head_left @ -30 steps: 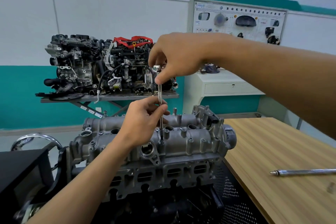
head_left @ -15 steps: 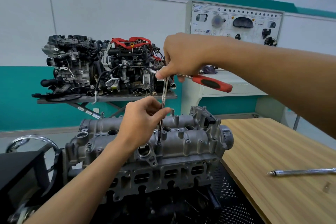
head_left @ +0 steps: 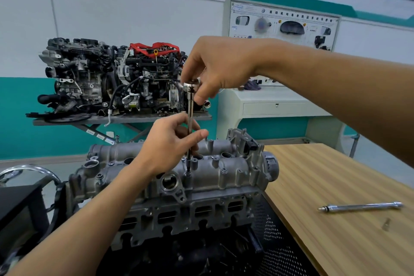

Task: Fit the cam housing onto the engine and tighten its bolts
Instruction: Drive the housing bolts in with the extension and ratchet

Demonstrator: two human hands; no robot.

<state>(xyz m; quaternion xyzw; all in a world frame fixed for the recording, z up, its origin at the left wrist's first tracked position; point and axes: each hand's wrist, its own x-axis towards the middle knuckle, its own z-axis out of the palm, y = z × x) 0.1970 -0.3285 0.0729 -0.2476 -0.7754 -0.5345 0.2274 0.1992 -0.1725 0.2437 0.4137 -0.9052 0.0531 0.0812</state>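
The grey cast cam housing (head_left: 224,177) sits on top of the engine (head_left: 190,219) in front of me. A slim ratchet extension (head_left: 190,107) stands upright with its lower end on a bolt (head_left: 187,172) near the housing's middle. My left hand (head_left: 170,141) pinches the extension's lower shaft between thumb and fingers. My right hand (head_left: 215,67) grips the chrome ratchet head (head_left: 191,86) at the top; the handle is hidden behind the hand.
A wooden table (head_left: 336,242) stands at the right with a loose chrome extension bar (head_left: 360,206) on it. Two display engines (head_left: 112,78) sit on a stand behind. A white training console (head_left: 282,105) is at the back right. A black box (head_left: 20,213) stands at the left.
The red ratchet handle that stuck out to the right half a second ago has swung behind my right hand. The extension now stands more upright. My left hand keeps its pinch on the shaft.
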